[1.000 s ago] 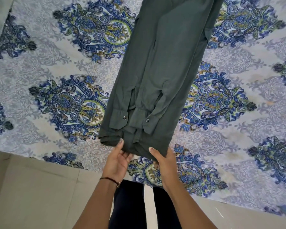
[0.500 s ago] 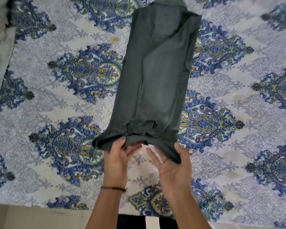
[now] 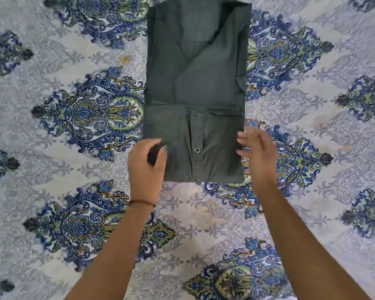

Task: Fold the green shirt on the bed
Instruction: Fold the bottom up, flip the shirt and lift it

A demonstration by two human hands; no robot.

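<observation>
1. Nearest me, two bare forearms reach out over the bed [image 3: 52, 191], which is covered in a pale sheet with blue and green paisley medallions. No edge or corner of the bed shows, so I can only place things by the middle of the sheet. A thin dark band circles the left wrist.

2. The left hand [image 3: 146, 164] sits on the near left corner of the shirt [image 3: 195, 94]. Its fingers are curled closed and pinch a small dark bunch of the cloth.

3. The right hand [image 3: 258, 156] is at the shirt's near right side, blurred. Its fingers are spread open and hold nothing; whether they touch the cloth or hang just beside it I cannot tell.

4. The shirt lies flat on the middle of the sheet as a neat upright rectangle. The near third is a flap doubled up over the body, its snap placket [image 3: 196, 148] facing up, with a straight fold line at the near edge.

5. Beyond the flap the sleeves lie crossed and tucked over the back, and the far end runs toward the top of the view.

6. By my reckoning the folding is mostly done: sides in, bottom up. Probably one more fold and some smoothing are left.
</observation>
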